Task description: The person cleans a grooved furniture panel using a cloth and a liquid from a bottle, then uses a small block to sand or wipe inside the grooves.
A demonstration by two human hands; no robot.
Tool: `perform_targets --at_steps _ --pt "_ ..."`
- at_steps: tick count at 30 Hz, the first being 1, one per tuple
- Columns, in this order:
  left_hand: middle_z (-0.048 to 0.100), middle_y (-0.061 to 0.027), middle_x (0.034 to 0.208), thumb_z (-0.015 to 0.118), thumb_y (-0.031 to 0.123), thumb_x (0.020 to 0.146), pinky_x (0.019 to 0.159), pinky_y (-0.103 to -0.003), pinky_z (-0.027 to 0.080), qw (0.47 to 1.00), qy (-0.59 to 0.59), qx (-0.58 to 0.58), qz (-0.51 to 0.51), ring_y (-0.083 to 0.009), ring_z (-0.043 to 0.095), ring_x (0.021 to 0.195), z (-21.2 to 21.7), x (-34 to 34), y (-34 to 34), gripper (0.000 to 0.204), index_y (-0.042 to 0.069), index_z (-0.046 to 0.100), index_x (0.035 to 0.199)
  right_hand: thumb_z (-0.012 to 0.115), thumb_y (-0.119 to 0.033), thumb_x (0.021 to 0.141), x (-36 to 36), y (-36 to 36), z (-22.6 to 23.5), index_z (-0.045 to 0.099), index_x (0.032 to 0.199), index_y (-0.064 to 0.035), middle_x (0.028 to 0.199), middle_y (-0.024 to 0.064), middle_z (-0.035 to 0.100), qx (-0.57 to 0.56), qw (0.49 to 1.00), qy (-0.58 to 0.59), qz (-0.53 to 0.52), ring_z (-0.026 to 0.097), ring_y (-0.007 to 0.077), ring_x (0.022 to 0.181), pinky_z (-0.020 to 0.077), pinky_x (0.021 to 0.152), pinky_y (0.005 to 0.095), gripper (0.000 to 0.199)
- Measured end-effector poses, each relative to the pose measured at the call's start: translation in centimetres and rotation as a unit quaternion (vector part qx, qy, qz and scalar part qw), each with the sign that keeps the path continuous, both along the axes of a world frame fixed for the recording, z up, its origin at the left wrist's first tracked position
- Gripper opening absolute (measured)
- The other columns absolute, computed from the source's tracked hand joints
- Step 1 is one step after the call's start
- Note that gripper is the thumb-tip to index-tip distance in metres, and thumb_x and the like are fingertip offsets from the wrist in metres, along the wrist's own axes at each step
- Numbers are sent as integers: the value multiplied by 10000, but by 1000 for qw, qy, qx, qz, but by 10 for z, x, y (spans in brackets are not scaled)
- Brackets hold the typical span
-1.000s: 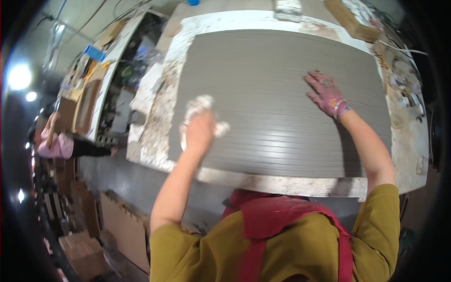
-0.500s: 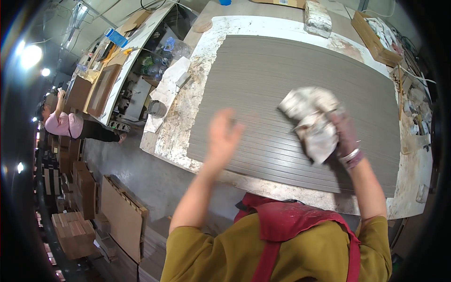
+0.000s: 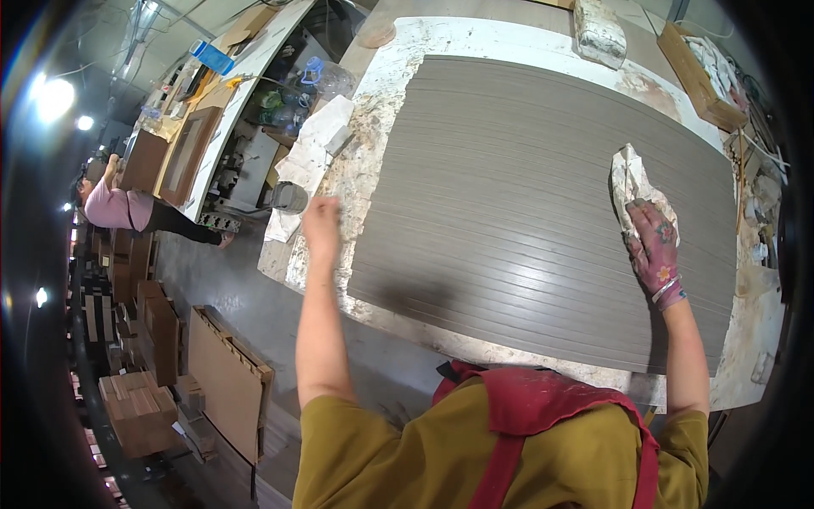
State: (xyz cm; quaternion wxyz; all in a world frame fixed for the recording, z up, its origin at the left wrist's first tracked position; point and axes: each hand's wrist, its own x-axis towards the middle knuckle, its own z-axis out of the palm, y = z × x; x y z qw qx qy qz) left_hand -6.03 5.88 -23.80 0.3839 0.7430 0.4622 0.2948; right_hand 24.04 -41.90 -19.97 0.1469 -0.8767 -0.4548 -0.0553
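Grey-brown, long and finely grooved, one large rectangular panel (image 3: pixel 526 187) takes up the centre and right of the frame, lying flat on a big counter (image 3: pixel 377 144) whose white surface is covered with brown stains. At the right of the frame, the right hand (image 3: pixel 655 242), in a pink-purple glove with flower patterns, holds a crumpled white cloth with dark stains (image 3: pixel 626 178) against this panel; its fingers are close together on the cloth. At the left of the panel, the bare left hand (image 3: pixel 322 222) is curled like a loose fist and slightly blurred, just beside a dark grey round container (image 3: pixel 289 197); I cannot tell whether it touches this container or holds anything. Near the container, torn white sheets (image 3: pixel 318 140) lie along the counter's left edge. In the upper right of the frame stands a white, stained block-shaped thing (image 3: pixel 600 34), and beyond it an open long brown box (image 3: pixel 697 81) filled with whitish material. At the far left, another person in a pink top (image 3: pixel 119 205) stands near a brown board (image 3: pixel 144 161).
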Motion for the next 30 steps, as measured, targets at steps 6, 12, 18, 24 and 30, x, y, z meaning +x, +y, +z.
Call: perform_targets --at_steps 6,12,18,24,30 --pt "596 -166 702 443 312 974 620 -435 404 951 216 222 -9 -319 559 679 17 -52 12 412 10 618 754 533 -221 904 0 47 37 495 1286 -61 1254 190 531 125 964 199 -122 528 374 1138 431 975 416 416" --pt "348 -154 1463 453 254 964 1100 -458 222 909 189 291 -231 -351 302 1350 28 46 -109 434 30 435 1335 548 -359 852 -88 147 -45 537 1247 -210 1385 67 455 76 977 -11 197 391 260 1311 276 1097 505 422" --pt "204 -77 1551 384 363 983 1102 -548 160 847 358 296 -259 -328 188 1415 7 62 -115 574 80 263 1467 460 -173 912 87 -46 -102 553 1200 -101 1203 89 555 34 982 -171 -67 539 278 1107 469 909 411 311" --pt "208 -71 1551 373 375 986 1110 -526 162 842 378 296 -245 -306 183 1422 8 65 -114 572 77 272 1464 463 -284 943 118 -230 8 517 1267 -99 1123 154 627 100 875 156 -448 634 316 974 505 854 410 377" --pt "219 -62 1548 362 391 987 1113 -512 156 841 382 302 -237 -286 180 1427 -4 56 -103 573 88 276 1466 565 -349 862 -9 -42 -4 523 1264 -173 1316 68 507 47 996 -69 16 483 278 1194 389 1014 411 441"
